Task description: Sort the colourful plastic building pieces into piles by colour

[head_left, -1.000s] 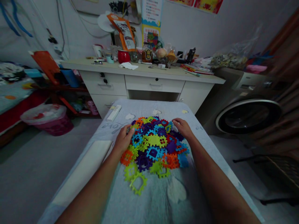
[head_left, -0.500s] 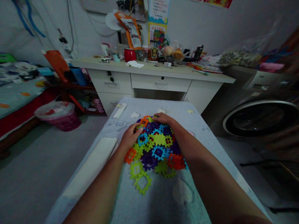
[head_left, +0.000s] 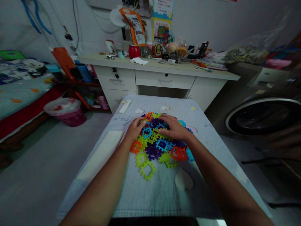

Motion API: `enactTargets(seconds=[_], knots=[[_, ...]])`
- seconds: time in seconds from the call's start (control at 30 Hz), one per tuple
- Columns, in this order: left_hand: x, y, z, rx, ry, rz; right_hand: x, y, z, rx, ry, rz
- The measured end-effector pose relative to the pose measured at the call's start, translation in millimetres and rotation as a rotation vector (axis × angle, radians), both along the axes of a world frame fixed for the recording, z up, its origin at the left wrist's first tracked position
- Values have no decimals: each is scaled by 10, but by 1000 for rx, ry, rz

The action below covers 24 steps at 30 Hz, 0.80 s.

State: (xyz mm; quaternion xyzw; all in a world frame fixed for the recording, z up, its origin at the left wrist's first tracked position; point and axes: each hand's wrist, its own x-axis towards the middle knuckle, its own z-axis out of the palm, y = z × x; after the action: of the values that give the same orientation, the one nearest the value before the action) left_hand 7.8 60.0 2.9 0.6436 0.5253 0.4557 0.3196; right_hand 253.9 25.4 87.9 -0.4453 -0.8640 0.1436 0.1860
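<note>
My left hand (head_left: 135,128), thumb apart, at left edge of toothed plastic pieces (head_left: 162,145); right hand (head_left: 175,128) spread over them.

left hand (head_left: 134,129) at the heaped toothed pieces (head_left: 152,152), right hand (head_left: 176,128) spread over them.

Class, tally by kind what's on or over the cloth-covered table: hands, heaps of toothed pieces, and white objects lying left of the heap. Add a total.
Left hand and right hand: 2
Heap of toothed pieces: 1
Long white slab and small white bar: 2
Total: 5
</note>
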Motion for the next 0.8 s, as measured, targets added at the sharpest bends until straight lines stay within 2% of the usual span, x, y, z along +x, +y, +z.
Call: enactTargets(seconds=[0.17, 0.3, 0.5, 0.8], knots=[[-3, 8, -25, -1, -15, 14, -241, -714, -114, 46, -109, 75], [11, -8, -15, 34, -10, 10, -407, -963, -251, 61, -191, 89], [15, -25, 6, 70, -1, 10, -481, -989, -375, 122, -214, 47], [1, 12, -60, 65, 24, -4, -486, -845, -425, 191, -188, -97]])
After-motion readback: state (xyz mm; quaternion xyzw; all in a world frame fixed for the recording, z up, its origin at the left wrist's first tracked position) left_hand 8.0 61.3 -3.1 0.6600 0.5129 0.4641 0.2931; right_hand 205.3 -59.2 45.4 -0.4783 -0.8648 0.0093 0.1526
